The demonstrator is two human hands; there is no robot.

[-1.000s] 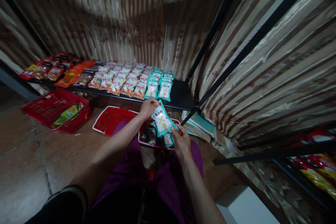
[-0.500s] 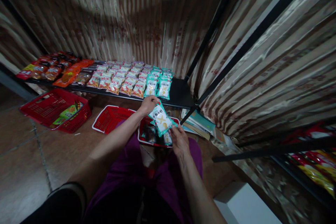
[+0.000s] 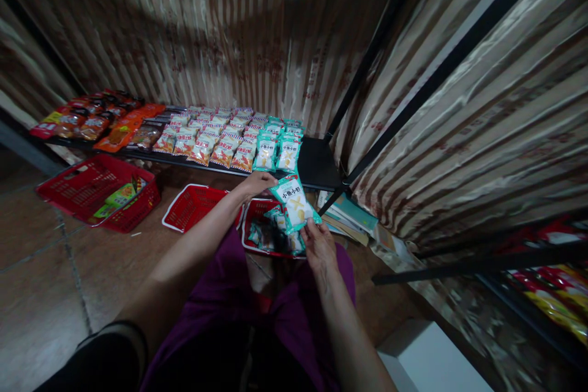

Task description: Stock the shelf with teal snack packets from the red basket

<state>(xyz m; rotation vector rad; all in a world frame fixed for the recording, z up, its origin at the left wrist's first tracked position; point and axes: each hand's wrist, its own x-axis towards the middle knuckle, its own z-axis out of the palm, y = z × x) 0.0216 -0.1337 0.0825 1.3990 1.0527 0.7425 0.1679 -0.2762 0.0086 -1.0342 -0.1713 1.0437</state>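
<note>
While it stays held, the packet (image 3: 294,203) shifts right.

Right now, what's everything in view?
Shelves: two, black, ahead, right
Held packet: one, teal, between hands
Teal packets: several, teal, shelf, right basket
Striped packets: many, orange, white, shelf centre
Orange packets: some, orange, further left
Left packets: several, reddish, shelf end
Right packets: several, multicoloured, right shelf
Baskets: three, red, before shelf
Green packs: some, green, left basket
Papers: several, teal, pale, under shelf
Box: one, white, bottom right
Curtain: unclear count, brown, behind
Trousers: one pair, purple, below
Left hand: one, bare, at packet's corner
Right hand: one, bare, gripping packet's bottom
</note>
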